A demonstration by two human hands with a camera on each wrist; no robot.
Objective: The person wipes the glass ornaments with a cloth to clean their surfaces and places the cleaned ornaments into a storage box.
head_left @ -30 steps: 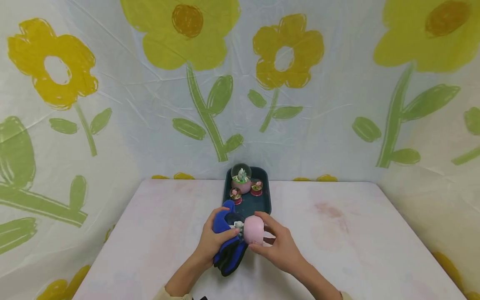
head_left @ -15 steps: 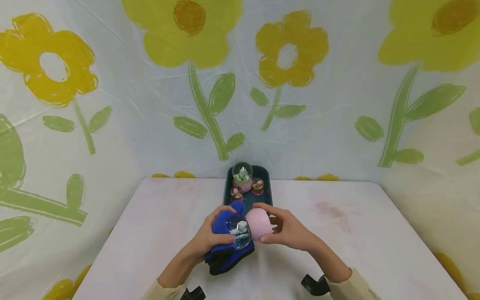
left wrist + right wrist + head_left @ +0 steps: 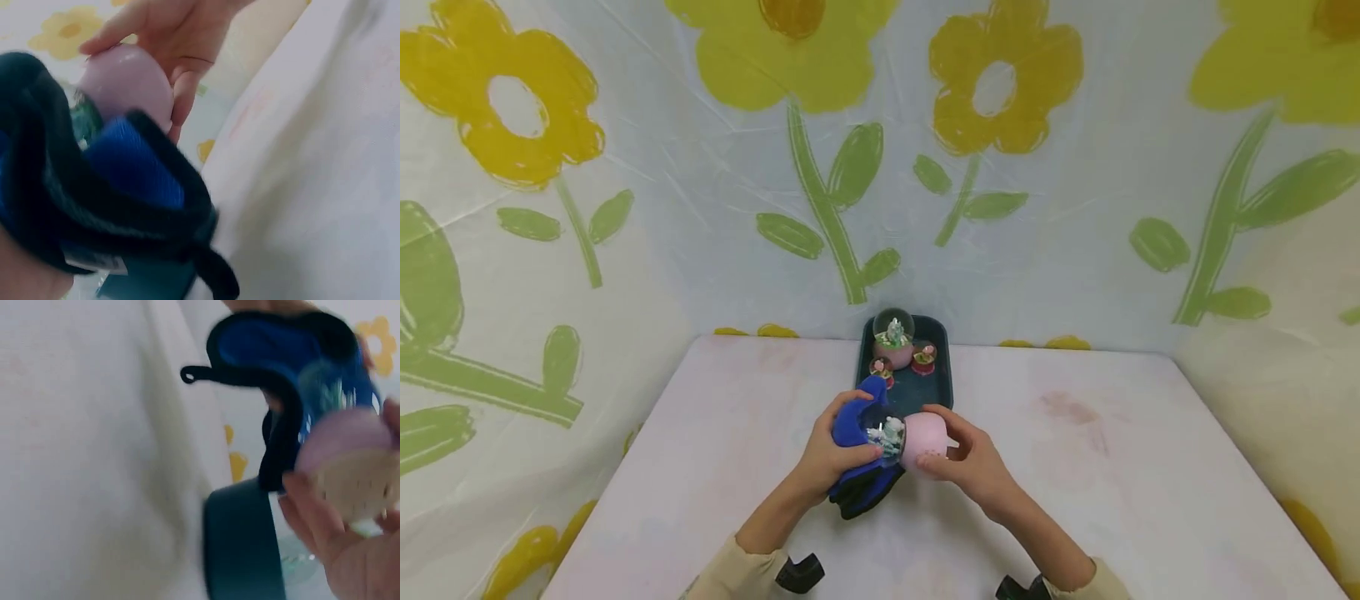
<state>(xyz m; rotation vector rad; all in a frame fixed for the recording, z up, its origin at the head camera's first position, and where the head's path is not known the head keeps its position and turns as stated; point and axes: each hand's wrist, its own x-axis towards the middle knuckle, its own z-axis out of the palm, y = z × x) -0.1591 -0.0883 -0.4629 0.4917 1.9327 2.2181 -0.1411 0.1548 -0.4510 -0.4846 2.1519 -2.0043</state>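
Observation:
A snow globe with a clear ball and a pink base is held on its side above the table. My right hand grips the pink base from the right, fingers and thumb round it. My left hand holds a blue cloth mitt with black trim round the ball, thumb on the near side. Pale figures show through the glass. In the left wrist view, the mitt's black-edged opening covers most of the ball. The right wrist view shows the base's pale underside and the mitt's black loop.
Just beyond the hands stands a dark teal tray. In it are a larger snow globe with a pink base and two small red-based globes, one on the right. A flower-print cloth hangs behind the white-covered table.
The snow globe has turned between my hands, its ball shifting against the mitt. My right thumb has moved across the pink base. The head view has tilted slightly downward.

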